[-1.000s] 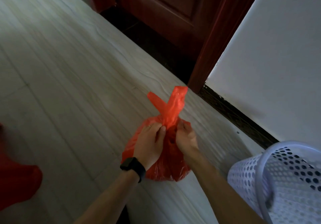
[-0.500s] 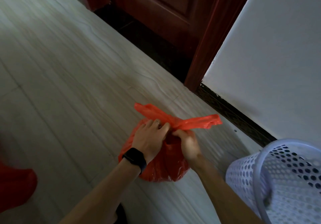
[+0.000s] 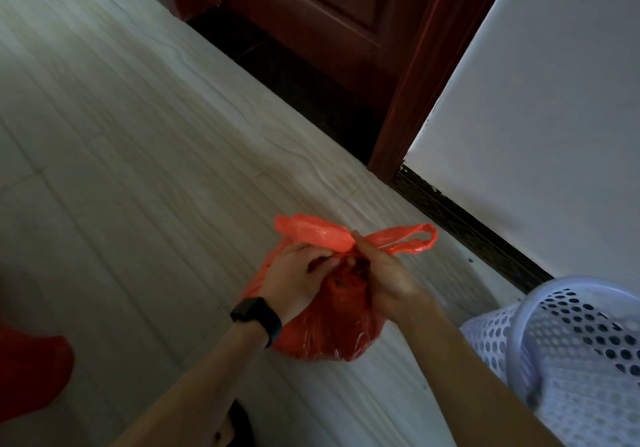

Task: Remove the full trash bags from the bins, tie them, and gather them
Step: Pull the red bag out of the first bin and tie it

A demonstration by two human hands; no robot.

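Observation:
A full red trash bag (image 3: 332, 332) sits on the pale floor in front of me. Both of my hands are pinched at its neck. My left hand (image 3: 294, 280), with a black watch on the wrist, grips the left handle, whose end sticks out to the upper left. My right hand (image 3: 384, 273) holds the right handle, whose loop points out to the right. The two handles cross between my fingers, and the crossing itself is hidden by them. A white perforated plastic bin (image 3: 571, 353) stands at the lower right, with no bag visible in it.
Another red bag (image 3: 31, 374) shows partly at the left edge. A dark red door (image 3: 329, 13) and its frame (image 3: 415, 100) stand ahead. A white wall (image 3: 540, 107) with a dark skirting runs along the right.
The crossed handles stood upright a second ago. They have been pulled down and out sideways, and my hands have closed in tighter over the bag's neck.

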